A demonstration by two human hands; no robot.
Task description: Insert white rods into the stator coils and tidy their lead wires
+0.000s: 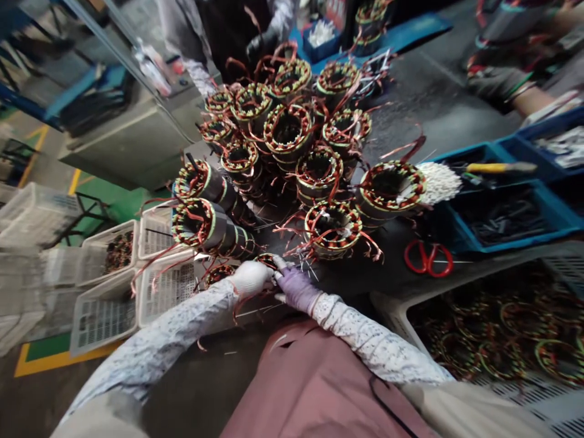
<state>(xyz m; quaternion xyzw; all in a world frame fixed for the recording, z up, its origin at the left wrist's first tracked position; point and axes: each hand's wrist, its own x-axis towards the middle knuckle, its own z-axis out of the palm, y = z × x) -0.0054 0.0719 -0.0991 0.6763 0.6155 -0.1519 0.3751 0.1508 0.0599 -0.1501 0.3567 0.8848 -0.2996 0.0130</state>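
Note:
At the near edge of the dark table, my two hands meet over a motor stator (219,275) with orange-red windings, partly hidden beneath them. My left hand (252,277), in a white glove, is closed over it. My right hand (298,287), in a purple glove with pale fingertips, reaches in from the right. Its fingers are bent together against the winding end beside my left hand; what they pinch is too small to tell. Just beyond, one stator (332,230) stands upright with loose copper leads, and another stator (212,228) lies tilted to the left.
Several upright stators (288,135) crowd the table. Red-handled scissors (429,258) lie right, near a blue bin (511,216) of dark pieces and white sleeves (438,182). A crate (396,304) of stators stands lower right, white baskets (107,313) left. Co-workers' hands (262,45) show opposite and right.

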